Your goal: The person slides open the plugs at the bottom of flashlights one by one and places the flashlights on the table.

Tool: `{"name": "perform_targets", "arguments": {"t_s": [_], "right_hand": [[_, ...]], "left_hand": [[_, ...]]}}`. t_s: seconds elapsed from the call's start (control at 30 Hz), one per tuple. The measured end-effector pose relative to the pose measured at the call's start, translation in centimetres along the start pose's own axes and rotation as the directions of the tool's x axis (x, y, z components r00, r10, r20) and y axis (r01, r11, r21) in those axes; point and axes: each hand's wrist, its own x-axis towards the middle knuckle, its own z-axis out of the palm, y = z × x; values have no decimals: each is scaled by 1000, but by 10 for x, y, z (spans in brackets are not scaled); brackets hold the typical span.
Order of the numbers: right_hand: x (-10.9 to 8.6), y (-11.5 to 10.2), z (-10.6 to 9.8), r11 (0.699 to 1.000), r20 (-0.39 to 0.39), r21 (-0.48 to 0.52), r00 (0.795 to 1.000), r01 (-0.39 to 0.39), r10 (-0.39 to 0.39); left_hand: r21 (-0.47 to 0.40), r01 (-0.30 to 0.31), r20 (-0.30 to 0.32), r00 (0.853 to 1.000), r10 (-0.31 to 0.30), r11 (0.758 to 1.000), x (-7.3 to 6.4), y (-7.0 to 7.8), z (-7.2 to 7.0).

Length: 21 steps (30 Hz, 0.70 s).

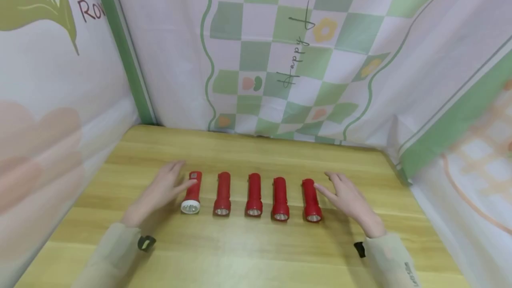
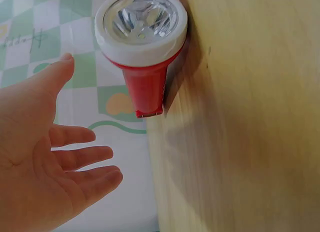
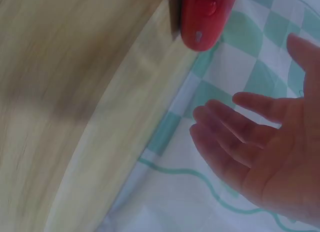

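Several red flashlights lie in a row on the wooden table, lenses toward me. The leftmost flashlight (image 1: 192, 194) has a white head ring, which also shows on the flashlight (image 2: 142, 52) in the left wrist view. My left hand (image 1: 162, 188) hovers beside it, fingers extended and thumb over its body; that view shows nothing in the palm. At the other end, the rightmost flashlight (image 1: 311, 201) is all red. Near it is my right hand (image 1: 347, 197), fingers spread and thumb close to the barrel. Between them lie three red flashlights, the middle flashlight (image 1: 254, 194) among them.
The wooden table (image 1: 240, 252) extends in front of and behind the row. A checkered curtain (image 1: 272, 57) hangs at its back edge, and printed fabric (image 1: 48, 101) encloses the left and right sides. Dark bands (image 1: 146, 243) sit at both wrists.
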Motion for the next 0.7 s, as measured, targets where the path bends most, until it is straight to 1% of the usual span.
{"name": "perform_targets", "arguments": {"t_s": [0.17, 0.3, 0.4, 0.53, 0.63, 0.7], "right_hand": [[3, -7, 2, 999, -17, 32, 1000, 20, -20], [7, -16, 2, 997, -28, 60, 999, 46, -44], [11, -26, 4, 995, -41, 71, 997, 74, -71], [19, -44, 6, 990, -68, 55, 989, 132, -129], [25, -57, 9, 985, -66, 49, 985, 165, -162], [28, -65, 10, 983, -48, 64, 984, 174, -171]], "left_hand": [[-6, 27, 29, 999, -27, 1000, 0, 3, 5], [-5, 37, 35, 999, -36, 999, 1, 5, 9], [9, 31, 32, 999, -31, 999, 1, 6, 12], [26, 25, 24, 999, -26, 999, 0, 6, 16], [27, 34, 30, 999, -35, 999, 0, 7, 18], [27, 38, 34, 999, -39, 999, 0, 7, 19]]}}
